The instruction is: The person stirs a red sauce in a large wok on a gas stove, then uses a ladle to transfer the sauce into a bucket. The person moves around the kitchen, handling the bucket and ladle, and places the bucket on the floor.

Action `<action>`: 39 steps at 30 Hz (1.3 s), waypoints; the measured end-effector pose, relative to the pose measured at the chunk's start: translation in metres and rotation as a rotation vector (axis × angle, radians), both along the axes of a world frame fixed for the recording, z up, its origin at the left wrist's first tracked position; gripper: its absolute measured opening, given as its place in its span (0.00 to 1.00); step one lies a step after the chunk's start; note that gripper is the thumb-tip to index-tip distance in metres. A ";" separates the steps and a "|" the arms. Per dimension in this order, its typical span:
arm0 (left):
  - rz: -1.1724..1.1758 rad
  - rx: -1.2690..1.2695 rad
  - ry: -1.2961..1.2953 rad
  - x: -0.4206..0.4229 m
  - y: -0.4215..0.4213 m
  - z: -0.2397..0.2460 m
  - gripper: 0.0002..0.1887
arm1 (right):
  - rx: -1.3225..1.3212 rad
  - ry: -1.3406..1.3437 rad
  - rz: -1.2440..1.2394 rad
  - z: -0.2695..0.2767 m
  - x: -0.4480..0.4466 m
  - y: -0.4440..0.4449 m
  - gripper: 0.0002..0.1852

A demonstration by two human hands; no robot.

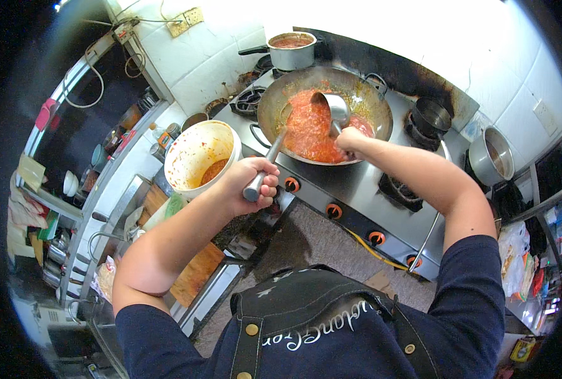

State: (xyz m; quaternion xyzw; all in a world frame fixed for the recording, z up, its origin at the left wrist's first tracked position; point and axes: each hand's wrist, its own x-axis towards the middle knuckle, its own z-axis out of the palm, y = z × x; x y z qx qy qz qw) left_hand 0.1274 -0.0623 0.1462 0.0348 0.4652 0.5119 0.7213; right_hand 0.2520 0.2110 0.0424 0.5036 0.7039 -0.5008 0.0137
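Note:
A large wok (375,106) on the stove holds chunky red sauce (304,128), with oily yellow residue up its inner wall. My left hand (258,185) is closed around the thick metal handle (274,150) of a wok utensil. That handle slants into the left side of the wok, and the utensil's head is partly covered by sauce. My right hand (352,141) grips a deep metal ladle (339,110) by its handle, low over the wok's right side. The ladle is tilted above the sauce, with its dark inside facing left.
A white bucket (236,150) with reddish remains stands beside my left wrist. Behind the wok sits a saucepan (292,53) of red sauce. A small dark pan (430,116) and a metal pot (491,156) are on the right. Orange knobs (334,211) line the stove front.

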 end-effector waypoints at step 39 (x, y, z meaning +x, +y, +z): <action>-0.032 0.381 -0.107 -0.021 -0.040 -0.033 0.13 | -1.202 1.042 -0.341 0.100 0.090 -0.014 0.11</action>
